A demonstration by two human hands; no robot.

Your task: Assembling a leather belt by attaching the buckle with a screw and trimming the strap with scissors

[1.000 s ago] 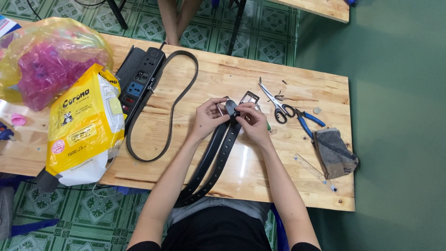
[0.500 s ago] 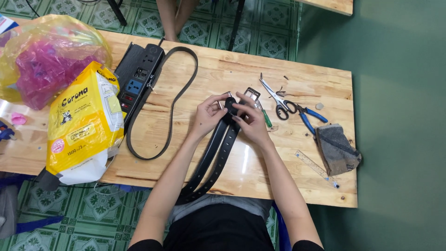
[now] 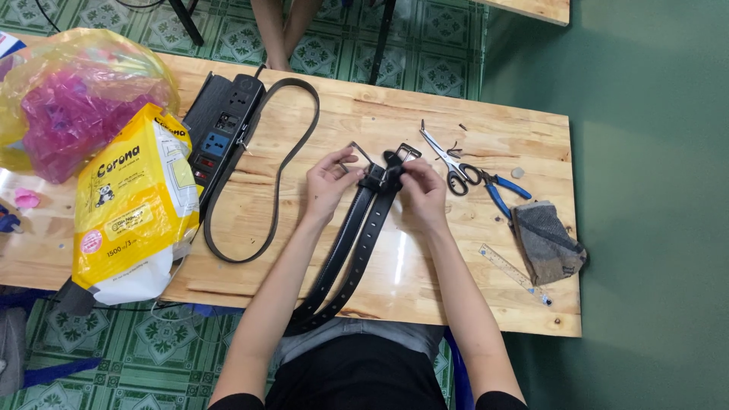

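A black leather belt (image 3: 357, 250) lies doubled on the wooden table (image 3: 456, 258), its straps running from the table's near edge up to my hands. My left hand (image 3: 328, 182) pinches the belt's upper end by a metal buckle frame (image 3: 363, 158). My right hand (image 3: 422, 190) grips the same end from the right, fingers closed on the strap just below a second buckle (image 3: 406, 154). A second black belt (image 3: 266, 163) lies looped to the left, apart from both hands.
A black power strip (image 3: 220, 137) lies at the back left. Beside it stand a yellow bag (image 3: 129, 205) and a clear bag of pink pieces (image 3: 72, 106). Scissors (image 3: 448, 161), blue-handled pliers (image 3: 501, 190), a grey cloth (image 3: 545, 241) and a ruler (image 3: 512, 272) lie right. Another person's legs (image 3: 277, 30) stand beyond the table.
My hands have stayed on the belt end near the buckle, fingers shifting slightly. The camera view has moved a little; the things on the table have not moved.
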